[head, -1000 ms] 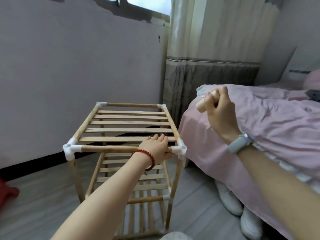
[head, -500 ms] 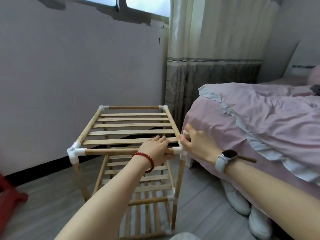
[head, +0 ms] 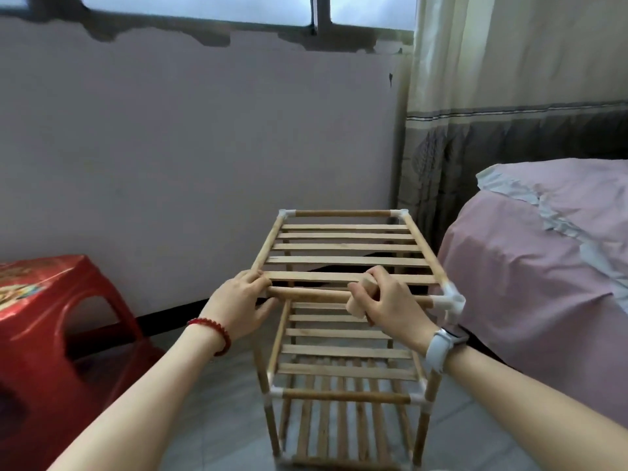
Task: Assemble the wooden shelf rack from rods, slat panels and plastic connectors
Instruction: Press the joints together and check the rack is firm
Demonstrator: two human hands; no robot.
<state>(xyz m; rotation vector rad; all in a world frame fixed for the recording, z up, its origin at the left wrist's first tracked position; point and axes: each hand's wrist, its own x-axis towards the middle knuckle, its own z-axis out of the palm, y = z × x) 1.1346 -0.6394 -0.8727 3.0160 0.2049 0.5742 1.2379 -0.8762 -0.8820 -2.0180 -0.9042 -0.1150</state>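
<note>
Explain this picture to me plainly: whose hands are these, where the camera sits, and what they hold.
There is no machine here: a person wears a camera on the head, looking forward and down at both bare hands. They are building a wooden rack that stands on the floor between a red stool and a bed. The left hand grips the rack's near top rod at its left end. The right hand rests at the same rod, its fingers curled round a short wooden block. White plastic connectors join the corners.
</note>
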